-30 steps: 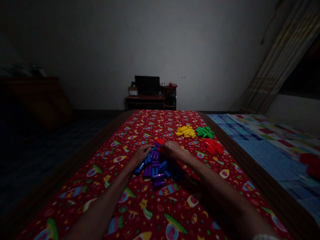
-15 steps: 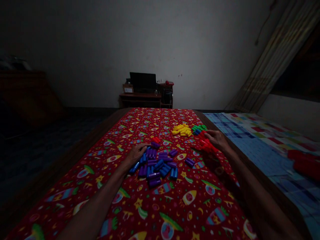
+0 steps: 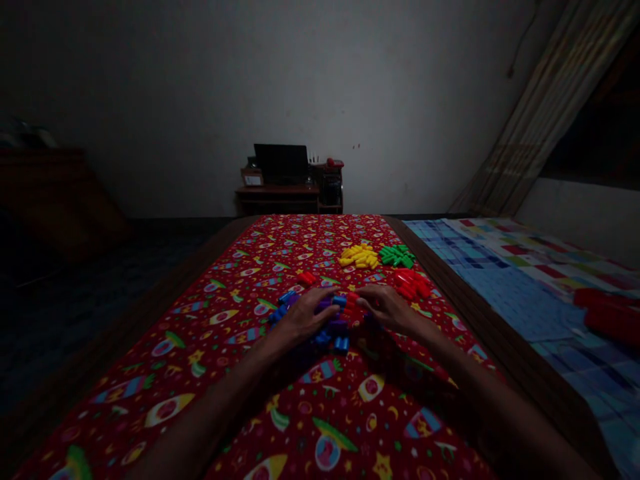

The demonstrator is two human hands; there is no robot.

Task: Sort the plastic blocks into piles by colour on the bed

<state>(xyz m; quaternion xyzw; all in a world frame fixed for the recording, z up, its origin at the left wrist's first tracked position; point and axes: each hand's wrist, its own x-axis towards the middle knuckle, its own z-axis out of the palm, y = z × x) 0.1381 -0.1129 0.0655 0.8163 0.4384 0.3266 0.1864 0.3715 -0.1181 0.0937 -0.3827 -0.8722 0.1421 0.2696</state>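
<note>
In the head view, my left hand [image 3: 307, 315] arches over a heap of blue and purple plastic toy blocks [image 3: 320, 339], hiding much of it. Its thumb and fingers close around the blue end [image 3: 339, 301] of a short row of blocks. Opposite it, the thumb and forefinger of my right hand [image 3: 387, 308] pinch the row's red end [image 3: 351, 301]. Dim light and the fingers partly obscure how the pieces join. Beyond the left hand lies a small red block [image 3: 306, 278]. A pile of red blocks [image 3: 413, 283] rests beyond the right hand.
Farther back on the red patterned cloth [image 3: 320, 440] are a yellow pile [image 3: 359, 256] and a green pile [image 3: 397, 255]. A brown border [image 3: 445, 280] edges the cloth. Blue checked bedding [image 3: 465, 273] is at the right; a desk with a monitor [image 3: 281, 164] stands by the wall.
My right hand has come from the red pile toward the middle, carrying red and blue blocks. My left hand has shifted right over the heap, and the two hands now nearly meet.
</note>
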